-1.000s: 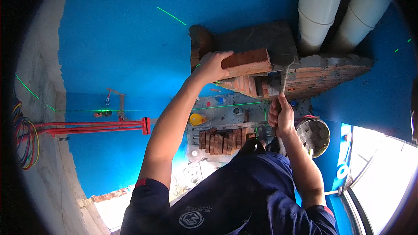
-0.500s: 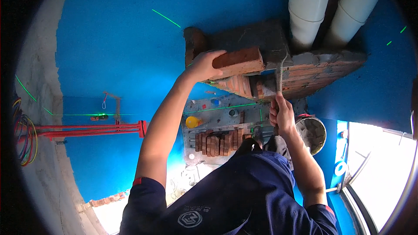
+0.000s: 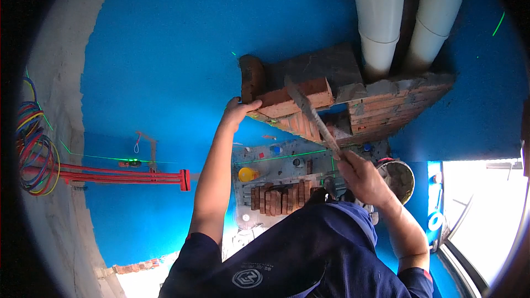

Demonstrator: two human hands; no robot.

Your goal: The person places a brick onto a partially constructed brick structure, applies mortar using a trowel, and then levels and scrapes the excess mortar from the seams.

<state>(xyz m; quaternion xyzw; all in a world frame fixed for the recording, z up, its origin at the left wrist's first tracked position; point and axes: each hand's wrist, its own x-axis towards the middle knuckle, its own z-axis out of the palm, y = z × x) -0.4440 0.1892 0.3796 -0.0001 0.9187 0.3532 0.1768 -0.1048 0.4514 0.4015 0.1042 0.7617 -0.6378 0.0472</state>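
While right hand [image 3: 364, 179] grips tool [image 3: 317, 118], bucket [image 3: 407, 172] holds mortar [image 3: 391, 180].

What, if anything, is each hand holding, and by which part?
The right hand grips a long, grey, bladed metal tool by its near end. The left hand touches the left end of a red rectangular clay brick; whether it grips cannot be told.

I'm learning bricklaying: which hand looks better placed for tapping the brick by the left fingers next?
Probably the right hand: it holds the long tool, whose far end overlaps the brick in this view. The left hand is at the brick's left end, seemingly better suited to steadying it.
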